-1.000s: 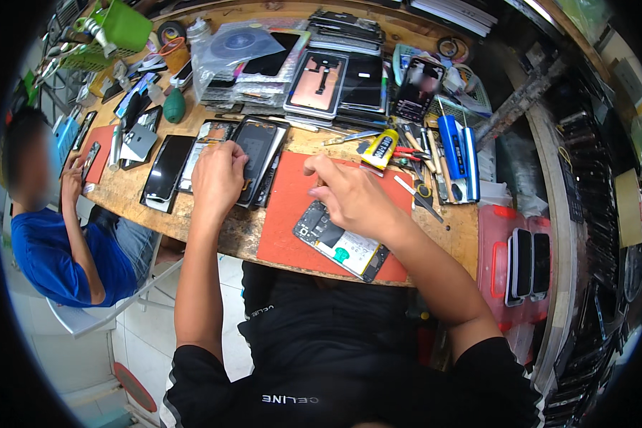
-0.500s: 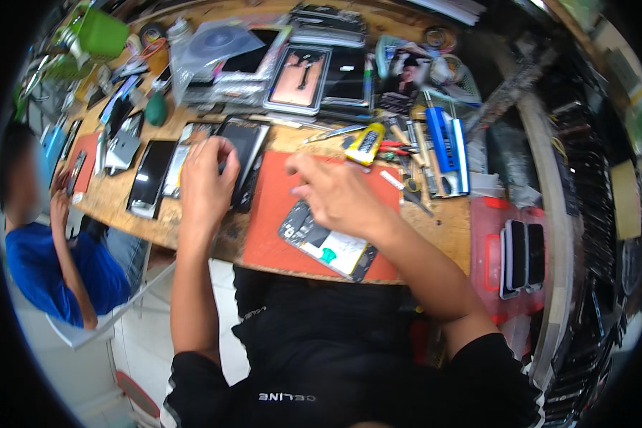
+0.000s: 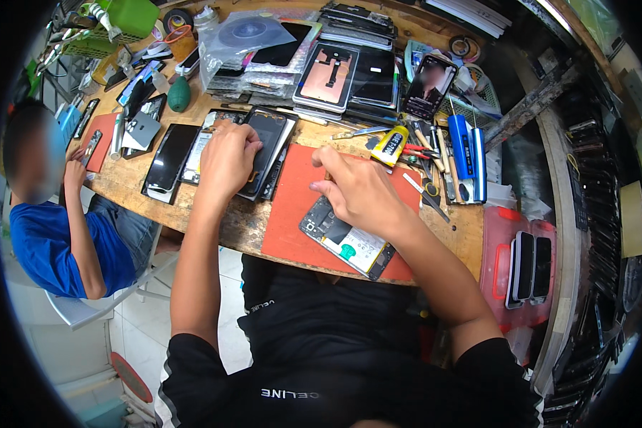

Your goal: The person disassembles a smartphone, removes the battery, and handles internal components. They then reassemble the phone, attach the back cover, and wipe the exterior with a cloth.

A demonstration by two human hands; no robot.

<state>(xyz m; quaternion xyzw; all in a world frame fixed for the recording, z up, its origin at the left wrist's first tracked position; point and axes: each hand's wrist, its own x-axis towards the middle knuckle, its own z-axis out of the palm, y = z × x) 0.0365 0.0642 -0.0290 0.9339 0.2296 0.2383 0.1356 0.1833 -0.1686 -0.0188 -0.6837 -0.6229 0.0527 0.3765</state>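
Observation:
My left hand (image 3: pixel 227 159) is closed with its fingertips pinched together, over the left edge of a dark phone panel (image 3: pixel 269 146). Whatever those fingers hold, if anything, is too small to make out. Beside that wrist lies an opened phone (image 3: pixel 196 158) with a pale battery. My right hand (image 3: pixel 364 191) hovers over the red mat (image 3: pixel 285 228), its thumb and index finger curved but apart with nothing seen between them. Under its palm, an opened phone (image 3: pixel 349 239) with a bared white battery and a green patch lies slanted on the mat, partly hidden.
A dark-screened phone (image 3: pixel 172 158) lies at the left. Behind the mat are a yellow tube (image 3: pixel 390 145), hand tools and a blue tool (image 3: pixel 461 146). Stacked screens (image 3: pixel 326 75) and a green air blower (image 3: pixel 179 94) stand farther back. A person in blue (image 3: pixel 78 246) sits at left.
The view has shifted, so the bench appears farther right. My left hand's fingertips have come further over the dark phone panel. My right hand remains above the opened phone.

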